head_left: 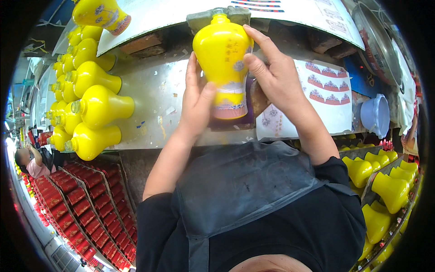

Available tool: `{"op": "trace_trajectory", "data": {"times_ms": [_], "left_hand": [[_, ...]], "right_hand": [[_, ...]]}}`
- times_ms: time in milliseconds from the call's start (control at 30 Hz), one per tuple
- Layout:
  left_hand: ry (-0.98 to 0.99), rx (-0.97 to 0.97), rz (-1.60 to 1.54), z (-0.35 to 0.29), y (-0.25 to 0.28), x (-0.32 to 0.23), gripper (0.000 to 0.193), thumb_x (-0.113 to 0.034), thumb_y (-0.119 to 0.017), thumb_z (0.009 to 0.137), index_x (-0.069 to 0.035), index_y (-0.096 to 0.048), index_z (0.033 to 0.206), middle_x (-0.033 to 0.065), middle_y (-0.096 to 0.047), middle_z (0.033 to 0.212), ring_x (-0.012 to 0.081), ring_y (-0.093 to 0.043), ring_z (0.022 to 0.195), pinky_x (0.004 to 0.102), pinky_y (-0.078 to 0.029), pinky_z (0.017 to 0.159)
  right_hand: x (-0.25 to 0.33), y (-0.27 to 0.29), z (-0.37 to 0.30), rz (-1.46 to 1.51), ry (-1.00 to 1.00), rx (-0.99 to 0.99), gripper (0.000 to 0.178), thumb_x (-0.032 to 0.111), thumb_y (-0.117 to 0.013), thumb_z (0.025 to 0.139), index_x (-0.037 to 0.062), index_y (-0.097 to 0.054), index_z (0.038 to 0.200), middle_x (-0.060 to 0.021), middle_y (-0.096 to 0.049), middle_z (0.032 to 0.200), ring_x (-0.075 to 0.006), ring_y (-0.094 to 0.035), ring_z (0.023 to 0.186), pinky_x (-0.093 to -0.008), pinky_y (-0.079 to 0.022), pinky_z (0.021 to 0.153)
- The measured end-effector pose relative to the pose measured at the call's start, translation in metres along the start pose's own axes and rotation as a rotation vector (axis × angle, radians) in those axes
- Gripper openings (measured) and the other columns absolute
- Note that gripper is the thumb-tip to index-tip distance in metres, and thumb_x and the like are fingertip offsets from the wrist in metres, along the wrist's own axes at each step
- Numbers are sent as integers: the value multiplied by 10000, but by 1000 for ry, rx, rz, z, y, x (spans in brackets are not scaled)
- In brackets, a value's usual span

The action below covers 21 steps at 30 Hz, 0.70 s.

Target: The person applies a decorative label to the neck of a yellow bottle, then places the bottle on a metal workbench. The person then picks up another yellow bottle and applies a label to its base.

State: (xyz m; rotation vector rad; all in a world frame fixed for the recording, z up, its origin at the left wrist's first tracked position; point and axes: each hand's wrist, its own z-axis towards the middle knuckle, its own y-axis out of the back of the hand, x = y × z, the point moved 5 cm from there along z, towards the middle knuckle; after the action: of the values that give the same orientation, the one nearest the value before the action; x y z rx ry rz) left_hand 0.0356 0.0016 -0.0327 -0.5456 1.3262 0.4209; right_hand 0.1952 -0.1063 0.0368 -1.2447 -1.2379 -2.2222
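Between my two hands is a glossy yellow bottle (216,50) with a clear glass neck, its top end against a grey block (195,21). Purple flower decals, dark characters and a patterned pink band near the base decorate it. My left hand (198,97) presses along the bottle's left side, thumb lying over its lower body. My right hand (276,72) rests on the right side, its index finger at the shoulder and its thumb on the decal. Beside my right forearm lies a white decal sheet (335,113) with several pink curved bands and flower prints.
Several plain yellow bottles (106,106) lie in a stack on the metal table (154,104) at left. A decorated yellow bottle (102,16) stands at the far left. Red items fill racks (86,199) at lower left; more yellow bottles (389,190) and a pale blue bucket (375,115) are at right.
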Motion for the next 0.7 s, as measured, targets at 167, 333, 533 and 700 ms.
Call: {"op": "trace_trajectory", "data": {"times_ms": [167,333,533,700], "left_hand": [[20,-35,-105,2,1,4,781,-223,-610,1012,-21,-154,1612,176,-309,1594,284,-404,1441,424,-368,1185],[-11,-58,-59,-4,-7,1,767,-194,-647,994,-60,-186,1592,158,-366,1495,233,-471,1326,417,-401,1144],[82,-100,-69,1,5,3,782,-144,-650,986,-73,-158,1591,149,-367,1458,245,-501,1305,414,-454,1103],[43,-84,-45,-1,-1,1,768,-119,-624,986,-82,-154,1592,143,-339,1449,260,-492,1321,418,-464,1097]], "right_hand": [[-4,5,-10,6,-197,106,804,413,-691,916,47,-388,1565,-302,-717,996,-435,-739,935,-437,-574,830],[-15,-11,-24,-27,-231,189,1034,423,-784,810,-36,-272,1583,-336,-703,1040,-429,-740,965,-436,-580,828],[-21,-17,-24,60,-219,160,1048,402,-791,796,-30,-263,1591,-344,-694,1113,-421,-742,990,-433,-584,856],[-15,-13,-22,55,-219,152,1047,390,-799,796,-25,-260,1592,-332,-697,1098,-413,-747,925,-410,-586,820]]}}
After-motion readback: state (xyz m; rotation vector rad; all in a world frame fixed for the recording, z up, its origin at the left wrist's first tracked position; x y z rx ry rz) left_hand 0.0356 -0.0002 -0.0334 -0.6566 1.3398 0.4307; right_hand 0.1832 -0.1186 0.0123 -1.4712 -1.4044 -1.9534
